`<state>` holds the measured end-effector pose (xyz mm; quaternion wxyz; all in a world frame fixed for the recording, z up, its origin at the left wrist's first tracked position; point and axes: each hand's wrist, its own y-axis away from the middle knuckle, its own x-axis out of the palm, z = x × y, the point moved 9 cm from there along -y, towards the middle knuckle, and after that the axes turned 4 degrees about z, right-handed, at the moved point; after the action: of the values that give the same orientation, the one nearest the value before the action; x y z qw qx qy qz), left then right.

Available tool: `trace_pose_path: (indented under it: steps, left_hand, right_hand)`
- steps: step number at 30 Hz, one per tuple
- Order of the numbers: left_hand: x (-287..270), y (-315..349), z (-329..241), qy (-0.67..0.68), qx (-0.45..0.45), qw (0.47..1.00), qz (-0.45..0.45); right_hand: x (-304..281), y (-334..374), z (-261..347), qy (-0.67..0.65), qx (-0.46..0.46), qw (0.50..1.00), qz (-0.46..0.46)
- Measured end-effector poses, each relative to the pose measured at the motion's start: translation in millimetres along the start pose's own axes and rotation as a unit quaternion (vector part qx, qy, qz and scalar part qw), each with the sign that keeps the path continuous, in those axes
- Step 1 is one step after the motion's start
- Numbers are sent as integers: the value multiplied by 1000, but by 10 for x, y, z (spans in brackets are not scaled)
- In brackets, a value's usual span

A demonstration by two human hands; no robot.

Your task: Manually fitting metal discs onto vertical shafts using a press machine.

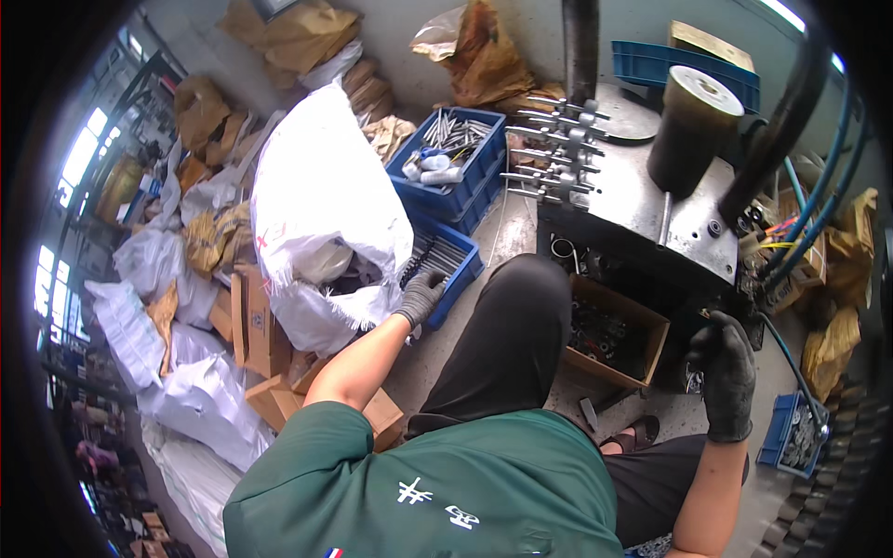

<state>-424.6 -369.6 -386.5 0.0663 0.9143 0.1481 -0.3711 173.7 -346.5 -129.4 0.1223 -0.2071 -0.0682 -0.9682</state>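
My left hand (423, 298), in a grey glove, is at the near end of a low blue crate (458, 296) holding long metal rods (448, 258). Its fingers are bent together over the contents, and whatever they grip is hidden. A large white sack (327, 186) stands open beside that wrist, with dark parts inside its mouth. On the other side, my right hand (727, 377), in a dark glove, is raised near the front of a machine (642, 228). Its fingers curl inward. Something small and shiny shows by the thumb, too unclear to name.
Clamp-like metal fixtures (563, 153) line the machine's left edge, and a thick cylinder (693, 130) stands on top. Below is a cardboard box (619, 349) of small parts. Stacked blue crates (446, 167) stand behind. Crumpled bags (200, 391) fill the left; a small blue crate (793, 432) sits right.
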Motion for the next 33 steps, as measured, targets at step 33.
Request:
trace_pose_path:
  steps: [33]
  left_hand:
    - [239, -872, 3006, -335, -267, 885, 186]
  right_hand:
    - [-2101, -112, -942, 637, 316, 700, 62]
